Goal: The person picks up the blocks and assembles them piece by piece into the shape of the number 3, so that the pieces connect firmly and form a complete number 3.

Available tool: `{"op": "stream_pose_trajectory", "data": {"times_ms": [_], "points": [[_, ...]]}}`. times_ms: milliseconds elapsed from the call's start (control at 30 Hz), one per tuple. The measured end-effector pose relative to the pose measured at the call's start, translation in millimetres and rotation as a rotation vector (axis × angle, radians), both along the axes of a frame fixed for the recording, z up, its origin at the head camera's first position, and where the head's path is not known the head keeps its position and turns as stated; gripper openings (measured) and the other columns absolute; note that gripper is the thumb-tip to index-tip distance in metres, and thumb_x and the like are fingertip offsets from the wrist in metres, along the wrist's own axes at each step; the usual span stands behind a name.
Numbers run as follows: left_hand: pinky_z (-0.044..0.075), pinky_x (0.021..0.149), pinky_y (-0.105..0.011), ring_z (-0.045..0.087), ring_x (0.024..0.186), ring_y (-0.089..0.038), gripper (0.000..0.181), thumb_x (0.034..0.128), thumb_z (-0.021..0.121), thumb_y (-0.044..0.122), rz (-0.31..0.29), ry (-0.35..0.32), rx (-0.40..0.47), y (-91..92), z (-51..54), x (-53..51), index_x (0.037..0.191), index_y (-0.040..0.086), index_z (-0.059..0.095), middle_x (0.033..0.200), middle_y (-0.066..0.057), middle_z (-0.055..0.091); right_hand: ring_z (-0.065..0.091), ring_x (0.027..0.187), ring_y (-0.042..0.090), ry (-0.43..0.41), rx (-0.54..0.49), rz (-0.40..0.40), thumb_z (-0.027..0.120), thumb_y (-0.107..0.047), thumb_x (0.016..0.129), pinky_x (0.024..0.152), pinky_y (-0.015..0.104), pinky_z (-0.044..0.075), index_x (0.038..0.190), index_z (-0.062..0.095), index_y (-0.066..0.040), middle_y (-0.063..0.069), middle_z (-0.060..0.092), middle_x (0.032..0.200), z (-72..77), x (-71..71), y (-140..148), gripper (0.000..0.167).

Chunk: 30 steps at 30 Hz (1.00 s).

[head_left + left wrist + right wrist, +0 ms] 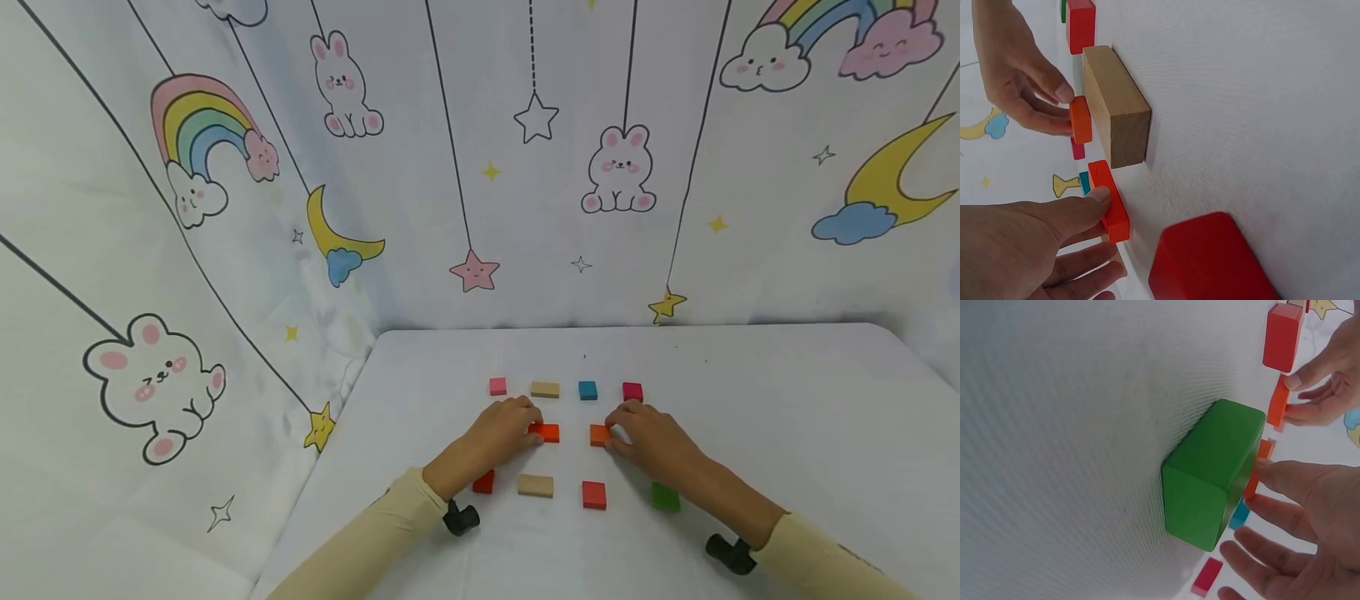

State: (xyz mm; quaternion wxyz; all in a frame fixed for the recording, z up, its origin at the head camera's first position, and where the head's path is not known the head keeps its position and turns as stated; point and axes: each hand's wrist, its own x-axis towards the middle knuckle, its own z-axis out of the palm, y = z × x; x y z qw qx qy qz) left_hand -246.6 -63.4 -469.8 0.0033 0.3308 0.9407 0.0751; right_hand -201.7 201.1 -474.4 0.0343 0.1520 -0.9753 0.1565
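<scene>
Two orange blocks lie in the middle row on the white table. My left hand [504,429] pinches the red-orange block [551,432] at its left end; in the left wrist view the thumb lies on that block [1110,203]. With thumb and fingertips, my right hand [655,439] holds the other orange block [599,435] by its right side. A gap separates the two blocks. In the right wrist view, a green block [1210,475] stands in front of my right hand [1310,519] and partly hides the orange block [1265,450].
Behind the hands, a row has pink [498,386], wooden [545,389], blue [587,390] and crimson [632,390] blocks. Nearer are red [483,482], wooden [536,486], another red [594,495] and green [665,497] blocks. A patterned cloth hangs behind the table [787,400].
</scene>
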Motion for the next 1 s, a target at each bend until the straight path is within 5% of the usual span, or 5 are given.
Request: {"op": "stream_pose_trajectory", "data": {"times_ms": [1000], "points": [[0.056, 0.094, -0.025, 0.067, 0.107, -0.015, 0.031, 0.0969, 0.079, 0.033, 0.003, 0.007, -0.021, 5.7, 1.6, 2.6, 0.124, 0.018, 0.077, 0.122, -0.001, 0.071, 0.068, 0.112, 0.035, -0.003, -0.005, 0.027, 0.090, -0.019, 0.084, 0.086, 0.050, 0.063, 0.113, 0.076, -0.008, 0.015, 0.069, 0.117, 4.6, -0.2, -10.4, 0.034]]}}
